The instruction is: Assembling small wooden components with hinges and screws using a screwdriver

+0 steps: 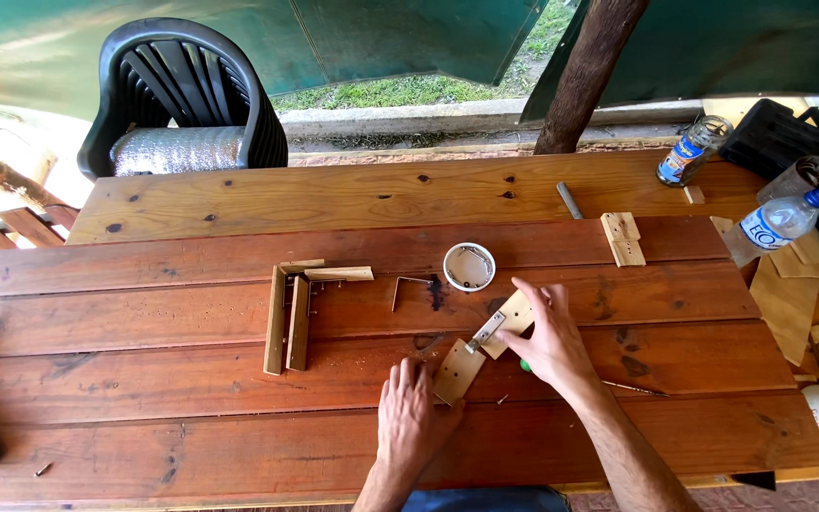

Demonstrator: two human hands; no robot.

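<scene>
Wooden, reddish plank table (pixel 144 417), seen from above. Two bare hands at near edge. Left hand (pixel 413 415) lay flat, fingers loosely spread, pressed on lower of two small pale wooden blocks (pixel 456 371); nothing gripped. Right hand (pixel 550 337) curled partly closed over upper pale block (pixel 516 318), fingertips pinning it down; also appeared to hold green-handled tool (pixel 526 365), mostly hidden under palm, thin metal shaft (pixel 632 387) poking out to right. Couldn't tell grip on it for certain. One small silver metal hinge (pixel 486 331) bridged both blocks, touching each.

Just beyond: one round white shallow container (pixel 469 266), a few small bits inside, too small to count. One bent thin metal bracket (pixel 409 286) beside it. Left of that, assembly of three light wooden slats (pixel 286 318), two upright side by side, one across top.

Far side: one pair of stacked pale blocks (pixel 623 238), one grey metal rod (pixel 570 200), two clear plastic bottles with blue labels (pixel 779 221), one toppled glass jar (pixel 692 150), several brown cardboard scraps (pixel 789 299). One black plastic chair (pixel 182 95) behind table, one brown wooden post (pixel 588 71).
</scene>
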